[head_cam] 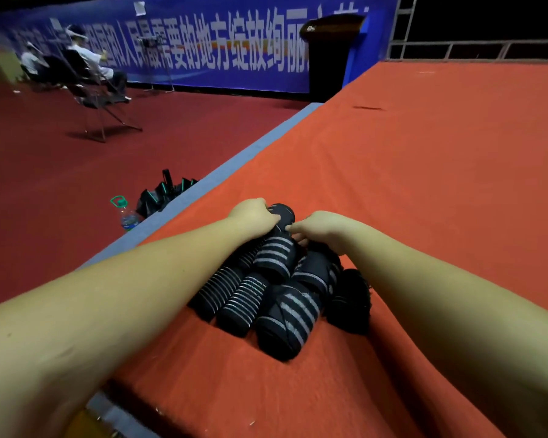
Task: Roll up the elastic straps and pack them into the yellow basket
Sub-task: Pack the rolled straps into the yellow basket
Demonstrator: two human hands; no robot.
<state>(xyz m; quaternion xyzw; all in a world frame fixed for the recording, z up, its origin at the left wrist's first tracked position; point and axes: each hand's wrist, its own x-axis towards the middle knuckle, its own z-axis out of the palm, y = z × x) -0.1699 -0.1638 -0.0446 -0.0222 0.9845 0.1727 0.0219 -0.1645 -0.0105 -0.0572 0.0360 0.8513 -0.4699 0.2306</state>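
Several rolled black elastic straps with grey stripes [285, 308] lie heaped on the orange cloth of a raised platform [424, 184]. At the far end of the heap sits one black roll [283, 211]. My left hand [254, 214] grips its left side with curled fingers. My right hand [321, 227] reaches in from the right, its fingers curled on the same roll and the straps just beneath. A dark frayed bundle [350, 298] lies at the right of the heap. A yellow corner [83, 425] shows at the bottom left edge; I cannot tell whether it is the basket.
The platform's grey edge [203, 184] runs diagonally on the left, dropping to a red floor. Beside it stand a water bottle [127, 214] and a folded black umbrella [162, 194]. Two seated people [86, 64] and a dark lectern [329, 55] are far off.
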